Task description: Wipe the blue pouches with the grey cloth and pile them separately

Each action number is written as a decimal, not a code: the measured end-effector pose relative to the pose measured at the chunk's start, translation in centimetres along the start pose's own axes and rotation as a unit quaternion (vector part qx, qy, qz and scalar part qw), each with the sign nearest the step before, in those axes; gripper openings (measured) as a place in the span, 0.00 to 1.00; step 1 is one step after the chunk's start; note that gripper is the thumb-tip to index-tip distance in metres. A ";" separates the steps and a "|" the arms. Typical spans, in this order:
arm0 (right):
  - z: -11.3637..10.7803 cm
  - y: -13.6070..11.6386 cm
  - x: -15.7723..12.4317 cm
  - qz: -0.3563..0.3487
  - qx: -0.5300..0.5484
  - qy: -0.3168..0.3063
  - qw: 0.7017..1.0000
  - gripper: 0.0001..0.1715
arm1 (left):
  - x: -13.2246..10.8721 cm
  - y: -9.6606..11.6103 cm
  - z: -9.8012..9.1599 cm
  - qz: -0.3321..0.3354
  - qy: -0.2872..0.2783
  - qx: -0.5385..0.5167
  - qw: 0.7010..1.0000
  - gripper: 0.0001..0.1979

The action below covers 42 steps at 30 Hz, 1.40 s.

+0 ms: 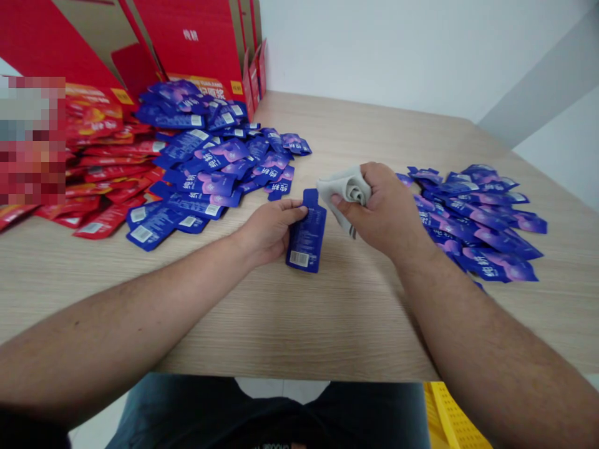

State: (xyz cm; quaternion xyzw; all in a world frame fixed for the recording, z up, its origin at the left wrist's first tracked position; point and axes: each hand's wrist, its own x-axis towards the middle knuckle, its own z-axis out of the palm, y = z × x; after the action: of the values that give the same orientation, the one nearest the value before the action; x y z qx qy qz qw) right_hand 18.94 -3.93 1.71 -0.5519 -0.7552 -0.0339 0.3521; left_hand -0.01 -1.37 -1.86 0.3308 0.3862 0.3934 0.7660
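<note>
My left hand (pixel 276 231) grips a dark blue pouch (pixel 306 240) by its left side, thumb on top near the narrow neck. The pouch's printed face with a white barcode is turned up, and its neck points away from me. Just to the right, my right hand (pixel 384 209) is closed around a folded, rolled-up whitish cloth (pixel 344 187). The cloth hangs beside the upper end of the pouch, apart from it as far as I can see. Some fingers of both hands are hidden beneath what they hold.
Blue and purple pouches are heaped at left (pixel 206 168), beside a pile of red pouches (pixel 112 181). More blue pouches lie at right (pixel 477 218). Red cartons (pixel 196 43) stand behind the left heaps. A yellow plastic crate (pixel 452 415) is below the table's front edge.
</note>
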 end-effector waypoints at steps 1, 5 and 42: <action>-0.3 0.0 0.1 0.008 -0.008 0.011 1.000 0.09 | 0.1 -0.2 0.0 0.011 0.004 0.021 1.000 0.05; -0.4 -0.5 -0.2 -0.023 -0.023 0.006 0.999 0.08 | 0.4 -1.1 -0.2 0.066 0.032 0.100 0.992 0.03; 0.2 -0.9 -1.0 0.204 0.438 -0.341 0.806 0.20 | 1.2 1.5 -1.9 0.200 0.125 0.211 0.949 0.06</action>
State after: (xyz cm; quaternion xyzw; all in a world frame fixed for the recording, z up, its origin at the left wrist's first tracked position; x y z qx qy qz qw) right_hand 18.21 -5.03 1.31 -0.4566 -0.6314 0.5633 0.2747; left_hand -1.62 0.75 -1.97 0.5031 0.4789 0.4863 0.5301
